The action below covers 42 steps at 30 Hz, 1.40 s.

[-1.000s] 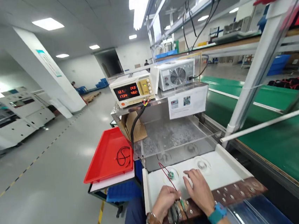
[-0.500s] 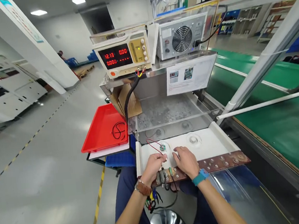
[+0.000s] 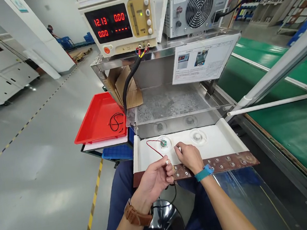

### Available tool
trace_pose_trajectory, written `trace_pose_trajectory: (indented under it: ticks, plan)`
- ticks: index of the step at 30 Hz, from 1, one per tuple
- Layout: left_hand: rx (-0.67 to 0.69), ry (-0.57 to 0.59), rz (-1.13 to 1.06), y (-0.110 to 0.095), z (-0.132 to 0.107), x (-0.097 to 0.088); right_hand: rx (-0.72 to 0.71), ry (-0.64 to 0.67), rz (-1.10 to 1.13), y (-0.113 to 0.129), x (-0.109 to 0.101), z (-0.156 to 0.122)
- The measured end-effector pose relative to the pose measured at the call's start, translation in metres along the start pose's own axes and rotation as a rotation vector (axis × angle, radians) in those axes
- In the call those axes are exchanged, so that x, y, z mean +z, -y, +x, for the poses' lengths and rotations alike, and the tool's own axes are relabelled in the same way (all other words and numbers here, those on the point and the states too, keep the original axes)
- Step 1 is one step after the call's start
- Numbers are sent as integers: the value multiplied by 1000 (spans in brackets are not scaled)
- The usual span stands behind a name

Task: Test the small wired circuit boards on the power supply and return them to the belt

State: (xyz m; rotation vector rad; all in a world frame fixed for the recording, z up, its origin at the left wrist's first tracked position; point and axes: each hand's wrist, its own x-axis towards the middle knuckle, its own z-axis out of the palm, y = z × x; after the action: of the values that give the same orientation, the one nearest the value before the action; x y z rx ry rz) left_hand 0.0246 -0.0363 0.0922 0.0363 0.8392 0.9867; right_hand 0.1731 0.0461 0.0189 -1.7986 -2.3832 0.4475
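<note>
My left hand (image 3: pixel 154 179), turned partly palm up, pinches a small white connector (image 3: pixel 167 162) between thumb and forefinger. From there a thin red and dark wire (image 3: pixel 153 149) loops back to a small round green circuit board (image 3: pixel 164 143), which lies in the left round recess of a white plastic tray (image 3: pixel 178 137). My right hand (image 3: pixel 190 157) hovers over the tray's front part, to the right of the connector. Its fingers are curled together; whether anything is between them is hidden. The brown strip (image 3: pixel 223 163) with metal studs runs along the tray's front edge.
Behind the tray stands a metal shelf (image 3: pixel 168 102) carrying a power supply (image 3: pixel 120 22) with red digits and a grey unit with a fan (image 3: pixel 199 7). A red bin (image 3: pixel 94 117) holding a black cable (image 3: pixel 116 122) is at left. A white pole (image 3: pixel 268 67) rises on the right.
My left hand has rolled palm up and come nearer, still pinching the connector. My right hand's fingers have curled closer together. The clips and cables at the strip's left are now mostly hidden.
</note>
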Motion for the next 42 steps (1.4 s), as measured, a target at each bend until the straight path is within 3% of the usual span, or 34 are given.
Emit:
trace_pose_trajectory:
  ticks: [6, 18, 21, 28, 40, 42]
  plan:
    - [-105, 8, -96, 8, 1, -2, -10, 16, 7, -1, 0, 0]
    - [-163, 30, -152, 19, -3, -1, -38, 2, 31, -4, 2, -1]
    - [-115, 21, -88, 21, -4, 0, -42, 0, 38, -4, 1, 0]
    - [156, -74, 217, 23, -7, 1, -40, 11, 39, -3, 0, 0]
    - [224, -114, 363, 22, -11, 3, -32, 30, 39, -3, 0, 1]
    - [293, -136, 476, 21, -5, -2, -30, 29, 41, -3, 0, 1]
